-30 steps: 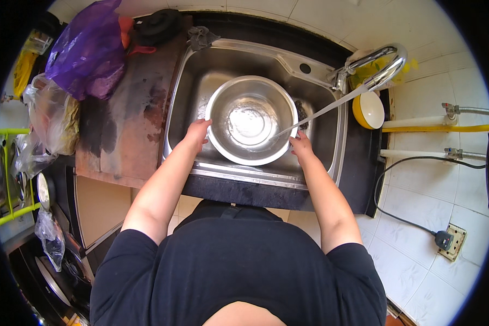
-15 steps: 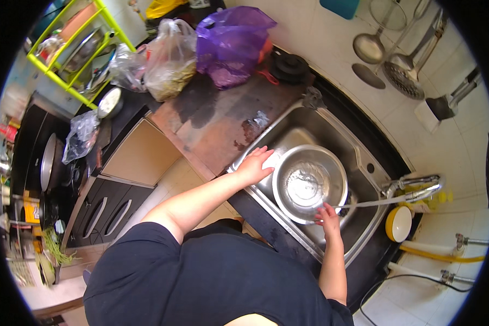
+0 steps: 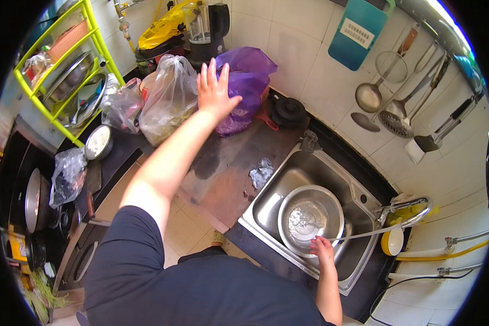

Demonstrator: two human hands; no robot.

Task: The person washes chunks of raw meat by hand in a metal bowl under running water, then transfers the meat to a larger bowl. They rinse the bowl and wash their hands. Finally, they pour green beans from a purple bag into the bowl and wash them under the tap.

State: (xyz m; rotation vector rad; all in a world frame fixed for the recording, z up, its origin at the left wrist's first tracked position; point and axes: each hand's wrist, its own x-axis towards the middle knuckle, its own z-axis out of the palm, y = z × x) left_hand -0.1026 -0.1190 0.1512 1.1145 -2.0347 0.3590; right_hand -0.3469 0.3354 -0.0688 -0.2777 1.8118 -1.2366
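- The left hand (image 3: pixel 214 98) is raised with fingers spread, holding nothing, and appears in front of the bags; half a second ago it was beside the basin.
- The right hand (image 3: pixel 323 250) stays at the basin's near rim, fingers loosely apart; I cannot tell whether it touches the metal.
- The metal basin (image 3: pixel 332 207) sits in the sink (image 3: pixel 301 175), with water in it, as before.
- The stream of water (image 3: pixel 364 234) still runs from the tap (image 3: pixel 421 214) toward the basin, passing close to the right hand's fingers.
- On the counter (image 3: pixel 223 185), the purple bag (image 3: pixel 252 70) and the clear bag (image 3: pixel 168 98) stand close together, partly behind the left hand.
- A yellow bowl (image 3: pixel 392 240) remains beside the sink, below the tap.
- The view has turned since the first picture: a teal board (image 3: pixel 358 33) and a blender (image 3: pixel 199 30) now show.
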